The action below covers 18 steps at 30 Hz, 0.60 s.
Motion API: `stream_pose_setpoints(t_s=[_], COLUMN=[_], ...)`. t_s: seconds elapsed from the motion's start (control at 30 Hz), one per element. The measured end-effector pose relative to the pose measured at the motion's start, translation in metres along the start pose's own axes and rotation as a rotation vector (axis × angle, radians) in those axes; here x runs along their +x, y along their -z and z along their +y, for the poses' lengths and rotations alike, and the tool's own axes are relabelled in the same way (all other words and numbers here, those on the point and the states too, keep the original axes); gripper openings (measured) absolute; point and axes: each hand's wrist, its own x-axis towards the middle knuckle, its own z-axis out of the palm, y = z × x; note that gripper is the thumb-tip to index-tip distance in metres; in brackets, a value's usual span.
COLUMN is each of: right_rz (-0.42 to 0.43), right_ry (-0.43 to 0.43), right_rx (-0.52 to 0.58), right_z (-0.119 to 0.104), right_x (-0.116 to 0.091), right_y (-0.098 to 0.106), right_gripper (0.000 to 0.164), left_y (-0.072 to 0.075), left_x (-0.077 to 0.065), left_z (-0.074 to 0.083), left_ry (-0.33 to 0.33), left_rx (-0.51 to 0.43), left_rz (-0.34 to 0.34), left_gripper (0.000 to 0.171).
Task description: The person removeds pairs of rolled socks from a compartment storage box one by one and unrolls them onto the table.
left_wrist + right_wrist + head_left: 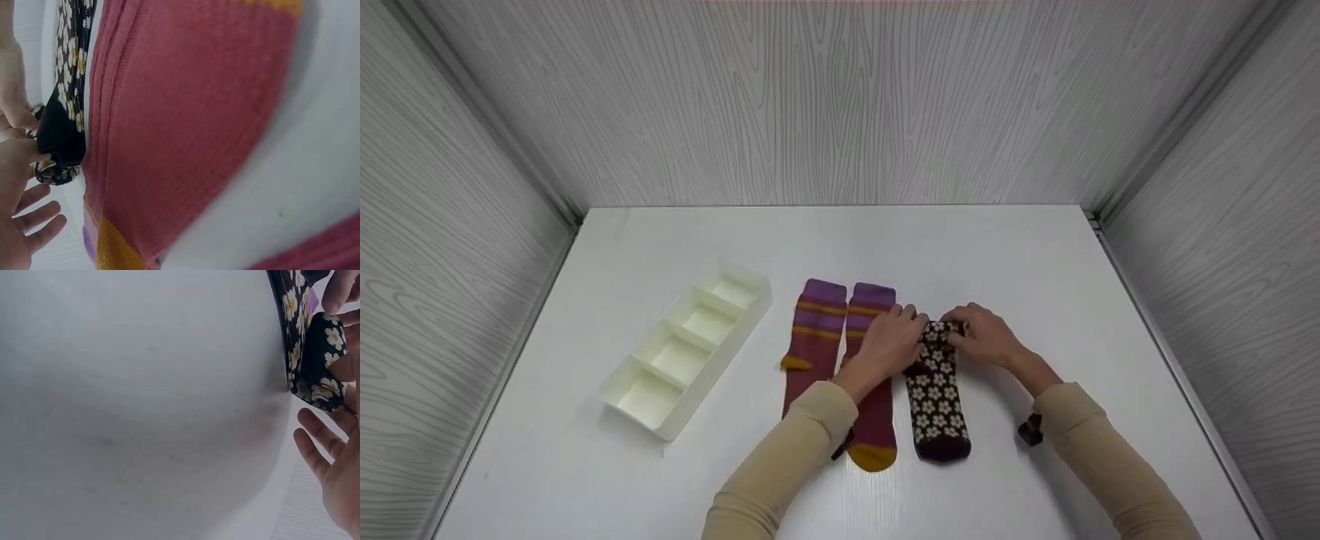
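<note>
A dark sock with pale flowers [936,397] lies lengthwise on the table, its dark toe towards the person. Its far end is folded over into a short roll [332,354]. My left hand [894,339] pinches the left side of that folded end, thumb on the fabric and the other fingers spread, as the left wrist view shows. Opposite it, my right hand [986,337] pinches the right side between thumb and finger. Beneath my left forearm runs a maroon sock [874,412] with purple and mustard stripes, partly covered. Its twin, another striped sock [817,341], lies just left of it.
A white tray [767,304] with several compartments stands at an angle on the left of the white table [960,247]. Grey wood-grain panels [840,105] rise at the back and both sides. A small black object [1030,430] shows at the right sleeve cuff.
</note>
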Motion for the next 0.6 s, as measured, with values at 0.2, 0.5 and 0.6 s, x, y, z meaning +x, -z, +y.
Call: stream_pose_setpoints(t_s=[0.2,0.5,0.6], right_rz=[0.011,0.271,0.316], right_ry=[-0.011,0.321,0.412], right_rx=[0.037,-0.367,-0.490], right_z=[-0.002,-0.001,-0.001], right_x=[-0.001,-0.015,-0.018], right_y=[0.000,-0.002,-0.004], right_gripper=[0.031,0.029,0.035], left_y=[-0.005,-0.008,-0.010], left_x=[0.009,0.020,0.023], left_z=[-0.002,-0.003,-0.004], left_ry=[-0.017,0.033,0.047], left_rx=[0.056,0.024,-0.015], left_rz=[0.009,-0.074,-0.108], left_gripper=[0.021,0.027,0.030])
